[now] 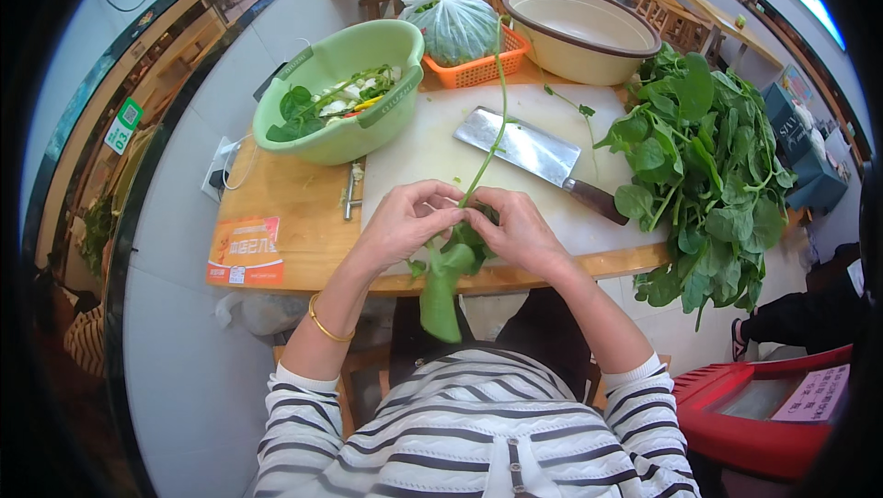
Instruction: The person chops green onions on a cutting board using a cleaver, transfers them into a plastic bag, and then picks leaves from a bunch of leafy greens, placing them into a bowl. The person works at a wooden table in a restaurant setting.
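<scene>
Between my two hands is a leafy green stem (pixel 498 112), its long stalk rising away from me and its broad leaves hanging below my fingers at the table's near edge. My left hand (pixel 426 212) pinches the stem from the left. My right hand (pixel 509 225) grips it from the right, close beside the left, with leaves partly behind its fingers. Under the stalk lies a white cutting board (pixel 428 132), with a cleaver (pixel 531 146) resting on it, its wooden handle towards the right. A large heap of leafy greens (pixel 717 181) lies at the right, overhanging the table's edge.
A green plastic basin (pixel 331 143) holding leaves and scraps stands at the back left. Behind the board are an orange basket (pixel 476 74) with a filled plastic bag (pixel 452 29) and a cream basin (pixel 586 60). A metal peeler-like tool (pixel 350 194) lies left of the board. A person's leg (pixel 793 322) shows at right.
</scene>
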### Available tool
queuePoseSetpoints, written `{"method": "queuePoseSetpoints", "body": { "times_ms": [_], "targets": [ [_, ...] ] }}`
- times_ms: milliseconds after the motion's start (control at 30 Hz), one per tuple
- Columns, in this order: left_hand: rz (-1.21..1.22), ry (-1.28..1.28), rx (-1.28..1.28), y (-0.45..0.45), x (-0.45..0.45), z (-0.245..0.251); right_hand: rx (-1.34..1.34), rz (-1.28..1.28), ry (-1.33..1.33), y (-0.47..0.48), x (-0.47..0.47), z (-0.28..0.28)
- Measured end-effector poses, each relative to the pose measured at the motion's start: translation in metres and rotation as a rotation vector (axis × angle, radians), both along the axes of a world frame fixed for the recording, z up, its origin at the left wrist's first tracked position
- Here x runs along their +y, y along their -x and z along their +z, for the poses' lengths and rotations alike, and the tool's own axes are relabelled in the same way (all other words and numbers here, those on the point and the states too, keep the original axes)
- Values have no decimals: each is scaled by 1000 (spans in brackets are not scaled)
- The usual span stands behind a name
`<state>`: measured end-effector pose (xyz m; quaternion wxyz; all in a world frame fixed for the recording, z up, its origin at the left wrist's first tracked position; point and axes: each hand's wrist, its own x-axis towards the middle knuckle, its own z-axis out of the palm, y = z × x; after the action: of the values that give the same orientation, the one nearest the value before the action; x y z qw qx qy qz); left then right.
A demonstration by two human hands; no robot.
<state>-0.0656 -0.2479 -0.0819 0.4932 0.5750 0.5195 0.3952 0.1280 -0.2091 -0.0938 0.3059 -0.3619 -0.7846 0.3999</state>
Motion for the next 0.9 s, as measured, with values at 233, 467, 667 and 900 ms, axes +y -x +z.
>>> {"method": "queuePoseSetpoints", "body": {
  "times_ms": [233,467,667,900],
  "targets": [
    [-4,34,65,-8,1,3,-318,-28,-486,-8,-4,-9],
    [-5,26,-154,-21,17,7,696,6,675,-45,29,-9],
    [-124,-31,-226,-27,48,-9,298,1,507,-52,24,-10],
    [-199,-34,-389,-23,62,-25,120,-16,393,-31,17,-10]
  ]
}}
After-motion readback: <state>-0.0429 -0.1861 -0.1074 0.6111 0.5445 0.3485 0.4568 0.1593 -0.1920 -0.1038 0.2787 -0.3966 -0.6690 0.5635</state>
